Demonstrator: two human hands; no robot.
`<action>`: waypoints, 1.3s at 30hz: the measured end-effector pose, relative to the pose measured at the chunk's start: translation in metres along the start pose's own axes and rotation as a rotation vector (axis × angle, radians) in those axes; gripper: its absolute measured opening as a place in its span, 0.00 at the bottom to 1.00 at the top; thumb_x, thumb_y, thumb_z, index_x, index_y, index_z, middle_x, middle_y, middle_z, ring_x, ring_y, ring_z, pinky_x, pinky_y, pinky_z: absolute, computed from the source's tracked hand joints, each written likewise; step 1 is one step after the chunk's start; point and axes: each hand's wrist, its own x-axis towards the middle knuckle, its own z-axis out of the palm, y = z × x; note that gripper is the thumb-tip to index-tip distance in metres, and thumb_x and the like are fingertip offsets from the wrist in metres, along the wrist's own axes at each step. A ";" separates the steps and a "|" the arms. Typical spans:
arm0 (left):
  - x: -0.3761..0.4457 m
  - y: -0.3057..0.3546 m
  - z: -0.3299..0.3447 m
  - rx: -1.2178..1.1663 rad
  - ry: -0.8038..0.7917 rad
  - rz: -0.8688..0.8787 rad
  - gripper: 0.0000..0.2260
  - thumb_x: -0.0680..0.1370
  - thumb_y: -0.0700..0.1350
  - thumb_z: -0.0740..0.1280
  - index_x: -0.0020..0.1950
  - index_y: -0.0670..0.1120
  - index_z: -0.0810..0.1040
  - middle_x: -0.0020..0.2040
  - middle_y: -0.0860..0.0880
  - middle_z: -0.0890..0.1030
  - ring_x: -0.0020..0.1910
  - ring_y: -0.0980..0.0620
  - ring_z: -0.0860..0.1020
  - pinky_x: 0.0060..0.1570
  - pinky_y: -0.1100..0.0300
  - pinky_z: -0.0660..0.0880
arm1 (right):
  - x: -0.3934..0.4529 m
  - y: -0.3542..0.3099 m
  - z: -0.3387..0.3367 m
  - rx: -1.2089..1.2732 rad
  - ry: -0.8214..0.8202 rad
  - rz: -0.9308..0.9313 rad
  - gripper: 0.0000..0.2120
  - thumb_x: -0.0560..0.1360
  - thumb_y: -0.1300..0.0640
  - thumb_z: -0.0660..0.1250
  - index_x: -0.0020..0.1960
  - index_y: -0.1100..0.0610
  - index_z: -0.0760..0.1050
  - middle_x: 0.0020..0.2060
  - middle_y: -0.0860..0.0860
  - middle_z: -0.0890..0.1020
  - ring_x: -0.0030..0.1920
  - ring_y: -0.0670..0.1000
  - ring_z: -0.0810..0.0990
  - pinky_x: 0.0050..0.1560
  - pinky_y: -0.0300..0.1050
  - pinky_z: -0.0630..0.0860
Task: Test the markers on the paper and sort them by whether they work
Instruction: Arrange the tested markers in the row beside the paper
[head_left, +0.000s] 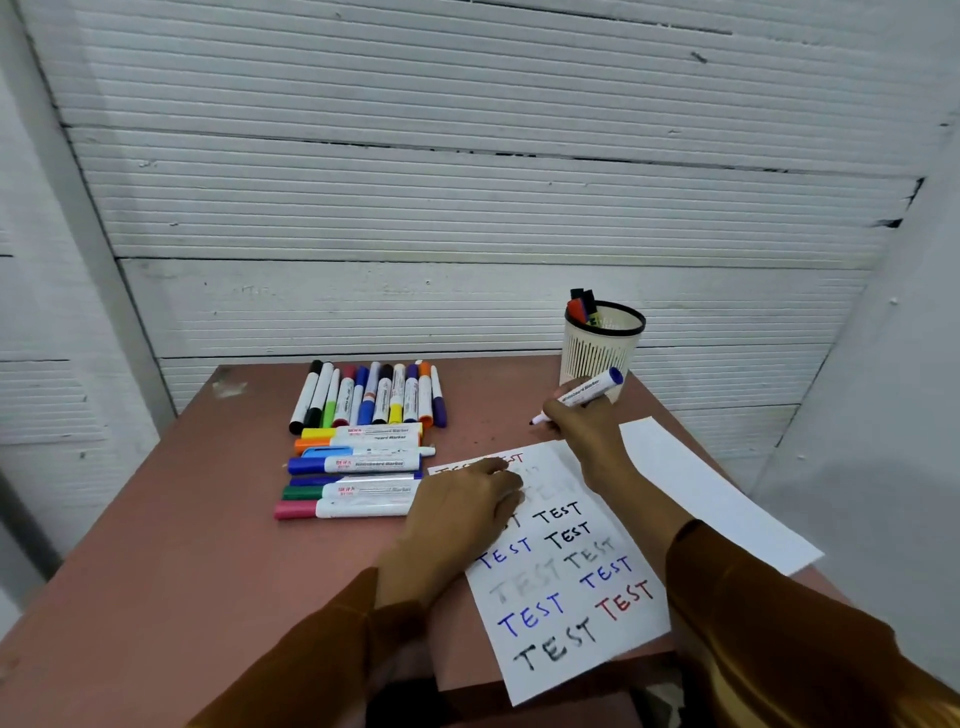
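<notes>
Glossy plastic markers (363, 400), matt white paper (571, 597), a perhaps laminate, dull pink table (182, 519), ribbed wall (415, 208).

paper (571, 587): "TEST" repeated | marker (589, 391): "Whiteboard Marker"

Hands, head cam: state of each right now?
Left hand: open, fingers resting flat on the paper, holding nothing.
Right hand: gripping an uncapped blue marker, tip off the paper, above the table.
</notes>
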 end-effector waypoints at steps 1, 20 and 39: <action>0.001 0.000 0.000 0.002 0.005 0.004 0.15 0.80 0.54 0.55 0.62 0.55 0.75 0.63 0.56 0.75 0.56 0.53 0.76 0.44 0.59 0.73 | -0.001 0.003 0.000 -0.005 0.016 -0.010 0.08 0.71 0.68 0.64 0.38 0.57 0.70 0.33 0.55 0.78 0.36 0.51 0.79 0.36 0.37 0.72; 0.002 -0.001 -0.001 -0.054 -0.025 -0.040 0.14 0.79 0.56 0.56 0.61 0.57 0.75 0.63 0.59 0.74 0.56 0.56 0.76 0.43 0.60 0.70 | -0.012 0.017 0.004 -0.218 0.083 -0.067 0.10 0.70 0.64 0.66 0.35 0.58 0.66 0.33 0.56 0.73 0.37 0.54 0.73 0.40 0.47 0.70; 0.002 0.002 -0.004 -0.040 -0.032 -0.036 0.15 0.80 0.56 0.56 0.63 0.56 0.75 0.65 0.58 0.74 0.58 0.56 0.75 0.44 0.63 0.67 | -0.010 0.019 0.002 -0.362 0.156 -0.143 0.09 0.71 0.63 0.66 0.40 0.60 0.64 0.31 0.53 0.68 0.30 0.47 0.67 0.29 0.36 0.62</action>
